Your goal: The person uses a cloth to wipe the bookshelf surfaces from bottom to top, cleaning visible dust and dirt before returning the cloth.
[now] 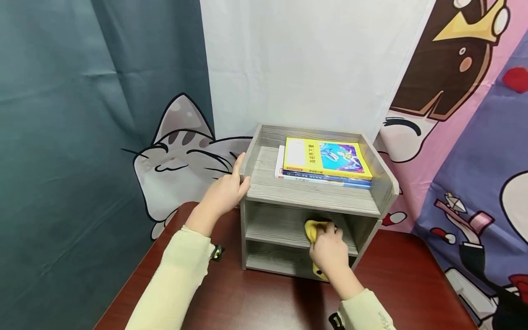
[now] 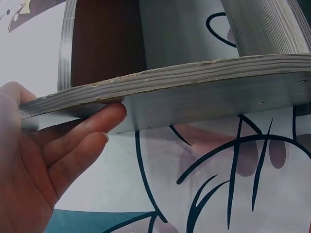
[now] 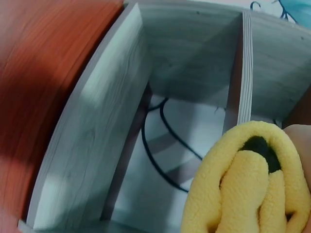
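A small grey wood-grain desktop shelf (image 1: pixel 313 208) stands on the table. My left hand (image 1: pixel 224 190) holds its left side panel near the upper front edge; in the left wrist view, fingers (image 2: pixel 85 131) lie along one face of the panel and the thumb is on the other side. With my right hand (image 1: pixel 330 250) I grip a folded yellow fleecy cloth (image 1: pixel 311 229) at the middle compartment, toward its right side. One end of the cloth hangs down in front of the lower compartment. Up close, the bunched cloth (image 3: pixel 243 194) shows a dark patch in its fold.
Several books (image 1: pixel 326 158) are stacked on the shelf's top tier, a yellow-covered one uppermost. The reddish-brown table (image 1: pixel 264 302) extends around the shelf's front and sides. Behind it hangs a printed curtain (image 1: pixel 305 59) with cartoon figures.
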Motion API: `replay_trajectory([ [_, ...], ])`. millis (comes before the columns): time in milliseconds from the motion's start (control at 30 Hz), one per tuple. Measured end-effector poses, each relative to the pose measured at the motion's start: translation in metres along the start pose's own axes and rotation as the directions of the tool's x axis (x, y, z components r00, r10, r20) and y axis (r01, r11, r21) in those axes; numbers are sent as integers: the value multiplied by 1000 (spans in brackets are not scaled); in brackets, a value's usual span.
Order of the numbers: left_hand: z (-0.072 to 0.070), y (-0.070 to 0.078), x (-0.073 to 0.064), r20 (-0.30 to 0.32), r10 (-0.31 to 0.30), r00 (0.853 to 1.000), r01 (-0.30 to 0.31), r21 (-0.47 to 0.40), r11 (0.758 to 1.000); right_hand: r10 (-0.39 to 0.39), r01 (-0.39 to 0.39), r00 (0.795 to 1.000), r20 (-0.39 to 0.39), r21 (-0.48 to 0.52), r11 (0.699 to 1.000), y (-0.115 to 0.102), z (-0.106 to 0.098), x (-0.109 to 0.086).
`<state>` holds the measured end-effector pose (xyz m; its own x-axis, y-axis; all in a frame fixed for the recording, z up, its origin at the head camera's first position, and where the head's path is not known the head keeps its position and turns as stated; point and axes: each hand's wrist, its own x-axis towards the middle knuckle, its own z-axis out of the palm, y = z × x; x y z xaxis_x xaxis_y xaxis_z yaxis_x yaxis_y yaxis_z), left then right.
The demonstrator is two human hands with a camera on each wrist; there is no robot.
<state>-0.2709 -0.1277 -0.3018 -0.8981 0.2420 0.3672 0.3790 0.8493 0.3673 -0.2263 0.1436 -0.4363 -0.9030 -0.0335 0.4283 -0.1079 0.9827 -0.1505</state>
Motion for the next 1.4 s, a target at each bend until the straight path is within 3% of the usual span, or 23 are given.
replay_trajectory([
  [133,0,0,0,-1,4,1000,-4,-11,1000,1,-1,1000,0,1,1000,4,-1,0],
  [233,0,0,0,0,2,1000,-2,-12,1000,-17,17,1000,16,6,1000,-8,1,3],
  [567,2,0,1,0,0,1000,0,-12,1000,-124,125,991,54,-25,992,-92,16,18],
  [800,2,-1,0,-2,-2,1000,2,-7,1000,-167,182,972,164,-84,980,-136,25,27],
  [1167,-1,0,-1,33,6,999,-5,-29,1000,-246,261,958,145,-93,961,-145,16,10],
  [1267,-2,0,-1,28,11,1000,-11,-35,999,-233,242,965,121,-64,968,-144,17,16],
  [1400,0,0,0,29,5,1000,-4,-37,999,-205,208,968,147,-11,978,-144,18,26],
])
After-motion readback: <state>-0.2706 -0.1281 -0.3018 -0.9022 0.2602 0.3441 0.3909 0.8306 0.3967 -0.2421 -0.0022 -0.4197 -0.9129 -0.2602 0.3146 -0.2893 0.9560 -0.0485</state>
